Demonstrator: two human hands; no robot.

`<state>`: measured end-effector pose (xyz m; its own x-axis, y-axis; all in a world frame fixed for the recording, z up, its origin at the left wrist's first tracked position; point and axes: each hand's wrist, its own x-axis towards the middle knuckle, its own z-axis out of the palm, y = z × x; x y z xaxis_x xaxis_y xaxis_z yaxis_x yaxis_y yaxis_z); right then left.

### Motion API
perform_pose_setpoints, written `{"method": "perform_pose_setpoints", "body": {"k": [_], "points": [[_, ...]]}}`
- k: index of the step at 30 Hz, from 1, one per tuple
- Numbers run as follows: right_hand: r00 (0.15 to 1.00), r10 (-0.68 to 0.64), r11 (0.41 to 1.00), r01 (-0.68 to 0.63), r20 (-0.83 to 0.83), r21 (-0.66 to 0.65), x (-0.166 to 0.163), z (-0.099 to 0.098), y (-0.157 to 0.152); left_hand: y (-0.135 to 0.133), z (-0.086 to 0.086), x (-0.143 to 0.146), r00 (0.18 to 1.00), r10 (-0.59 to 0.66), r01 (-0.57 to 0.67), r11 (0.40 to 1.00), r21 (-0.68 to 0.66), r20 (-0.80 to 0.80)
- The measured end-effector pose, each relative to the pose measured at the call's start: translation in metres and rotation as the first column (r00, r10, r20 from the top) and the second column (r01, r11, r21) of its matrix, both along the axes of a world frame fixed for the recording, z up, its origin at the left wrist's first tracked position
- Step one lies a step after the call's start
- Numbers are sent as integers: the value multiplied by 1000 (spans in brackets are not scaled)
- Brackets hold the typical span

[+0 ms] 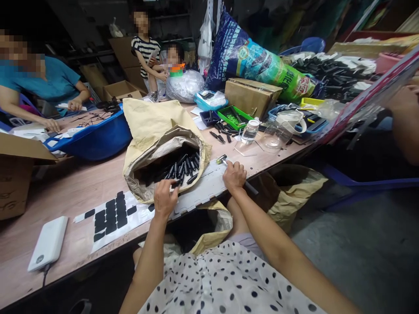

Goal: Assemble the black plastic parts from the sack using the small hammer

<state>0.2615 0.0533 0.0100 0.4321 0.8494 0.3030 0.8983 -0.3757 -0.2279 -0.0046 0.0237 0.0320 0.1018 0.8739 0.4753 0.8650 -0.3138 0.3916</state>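
Observation:
My left hand (164, 198) is closed in a pinch on a small black part at the mouth of a tan paper sack (153, 126) full of black parts (183, 168). My right hand (233, 175) rests closed on a grey foam mat (203, 185) and grips a thin tool (222, 160) with a green and silver tip. A white sheet with black stickers (113, 216) lies to the left of my left hand.
A white power bank (48, 243) lies at the near left. A blue tub (98, 137), cardboard boxes (252, 96), a green tray (234, 117), a plastic bottle (250, 131) and a clear jug (284, 126) crowd the table. A person in teal (49, 83) works at the far left; two more sit behind.

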Motion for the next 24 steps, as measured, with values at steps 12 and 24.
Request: {"method": "perform_pose_setpoints", "body": {"k": [12, 24], "points": [[965, 118, 982, -78, -235, 173, 6, 19, -15, -20, -29, 1, 976, -161, 183, 971, -154, 146], [556, 750, 662, -621, -358, 420, -73, 19, -106, -15, -35, -1, 954, -170, 230, 944, -237, 248]]}}
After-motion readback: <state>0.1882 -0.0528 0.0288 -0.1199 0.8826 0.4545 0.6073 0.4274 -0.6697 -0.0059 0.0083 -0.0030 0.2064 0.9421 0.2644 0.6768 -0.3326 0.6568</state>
